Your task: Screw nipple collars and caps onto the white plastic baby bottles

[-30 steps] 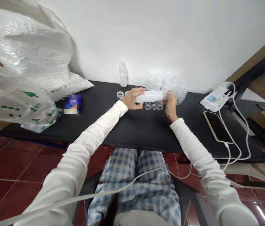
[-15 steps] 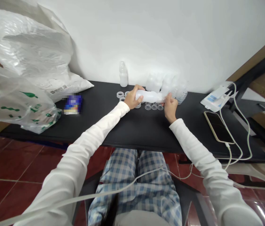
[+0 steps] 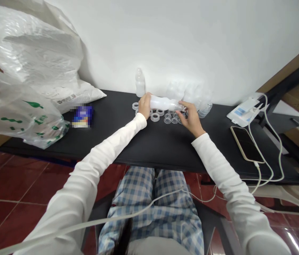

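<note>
A translucent white baby bottle [image 3: 160,102] lies sideways above the table between my two hands. My left hand [image 3: 144,106] is wrapped around its base end. At the other end, the thumb and fingers of my right hand [image 3: 191,118] close on the clear top. Below the bottle lie several white rings [image 3: 155,117] and, to their right, several clear flanged discs [image 3: 167,120]; some are hidden by the bottle and hands. Another bottle [image 3: 140,86], with a clear top, stands upright against the wall.
Several translucent bottles [image 3: 175,91] and clear caps [image 3: 205,109] stand at the back right. Plastic bags [image 3: 45,71] and a blue packet [image 3: 83,116] are on the left. A phone [image 3: 246,143] with a white cable [image 3: 279,141] and a white-blue package [image 3: 242,111] lie right.
My left hand has turned and shifted slightly left on the bottle's base. My right hand's fingers have spread into a wider grip around the clear top.
</note>
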A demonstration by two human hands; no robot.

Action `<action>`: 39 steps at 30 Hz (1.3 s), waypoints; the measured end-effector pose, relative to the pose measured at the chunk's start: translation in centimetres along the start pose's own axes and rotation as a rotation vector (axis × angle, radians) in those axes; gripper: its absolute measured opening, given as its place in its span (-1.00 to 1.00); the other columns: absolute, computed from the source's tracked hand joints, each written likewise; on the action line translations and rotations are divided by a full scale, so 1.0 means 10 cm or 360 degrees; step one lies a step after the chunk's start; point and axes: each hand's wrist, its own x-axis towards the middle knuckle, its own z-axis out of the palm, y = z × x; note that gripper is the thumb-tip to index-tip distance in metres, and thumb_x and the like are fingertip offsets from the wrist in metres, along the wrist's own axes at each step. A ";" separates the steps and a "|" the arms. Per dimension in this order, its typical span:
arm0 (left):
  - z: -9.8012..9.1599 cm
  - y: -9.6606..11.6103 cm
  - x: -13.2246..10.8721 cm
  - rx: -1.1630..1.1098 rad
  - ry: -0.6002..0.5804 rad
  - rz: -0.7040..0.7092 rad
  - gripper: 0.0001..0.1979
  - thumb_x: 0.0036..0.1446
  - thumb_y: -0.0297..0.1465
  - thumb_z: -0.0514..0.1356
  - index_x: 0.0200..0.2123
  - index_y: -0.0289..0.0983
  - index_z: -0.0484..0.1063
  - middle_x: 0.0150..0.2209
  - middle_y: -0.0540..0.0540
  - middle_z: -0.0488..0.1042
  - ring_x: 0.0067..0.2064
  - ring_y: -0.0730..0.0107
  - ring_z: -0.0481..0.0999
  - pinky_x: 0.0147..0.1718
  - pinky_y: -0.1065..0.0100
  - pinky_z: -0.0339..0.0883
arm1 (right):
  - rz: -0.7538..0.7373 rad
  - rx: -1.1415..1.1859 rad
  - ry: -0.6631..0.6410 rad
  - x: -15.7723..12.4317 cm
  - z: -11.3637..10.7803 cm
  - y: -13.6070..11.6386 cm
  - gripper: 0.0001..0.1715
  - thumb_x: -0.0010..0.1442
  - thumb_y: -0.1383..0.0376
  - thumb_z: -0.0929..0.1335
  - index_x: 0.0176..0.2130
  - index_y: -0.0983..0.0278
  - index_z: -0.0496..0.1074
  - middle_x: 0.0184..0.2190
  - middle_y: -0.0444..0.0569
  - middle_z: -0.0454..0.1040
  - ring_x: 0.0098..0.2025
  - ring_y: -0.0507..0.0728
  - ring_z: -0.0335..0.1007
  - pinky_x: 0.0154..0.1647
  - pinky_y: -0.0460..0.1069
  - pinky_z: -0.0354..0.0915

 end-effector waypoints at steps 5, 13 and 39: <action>-0.07 0.03 0.05 0.0077 0.0013 0.0195 -0.31 0.24 0.31 -0.07 -0.43 -0.18 0.39 -0.41 -0.06 0.39 -0.23 0.24 0.47 -0.15 0.19 0.42 | -0.0192 0.0090 0.0026 0.02 0.02 0.02 -0.77 0.42 0.20 0.23 0.04 0.14 0.29 0.18 0.20 0.44 0.22 0.30 0.41 0.17 0.33 0.37; -0.07 0.16 -0.03 0.0052 -0.0159 0.0308 -0.20 0.14 0.41 -0.13 -0.40 -0.17 0.47 -0.42 -0.07 0.42 -0.34 0.26 0.44 -0.22 0.17 0.40 | 0.0073 0.0025 -0.0260 -0.01 -0.02 0.02 -0.43 0.43 -0.07 0.21 0.20 0.25 0.30 0.09 0.21 0.50 0.07 0.32 0.46 0.13 0.25 0.36; -0.07 -0.06 0.38 0.0147 -0.0319 -0.0109 -0.39 0.04 -0.41 0.45 0.13 -0.17 0.31 0.18 -0.24 0.46 0.25 0.02 0.47 0.25 -0.05 0.37 | 0.0160 -0.0335 0.0331 -0.04 0.03 0.08 -0.46 0.35 -0.01 0.33 0.17 0.24 0.33 0.04 0.21 0.44 0.10 0.39 0.39 0.15 0.43 0.31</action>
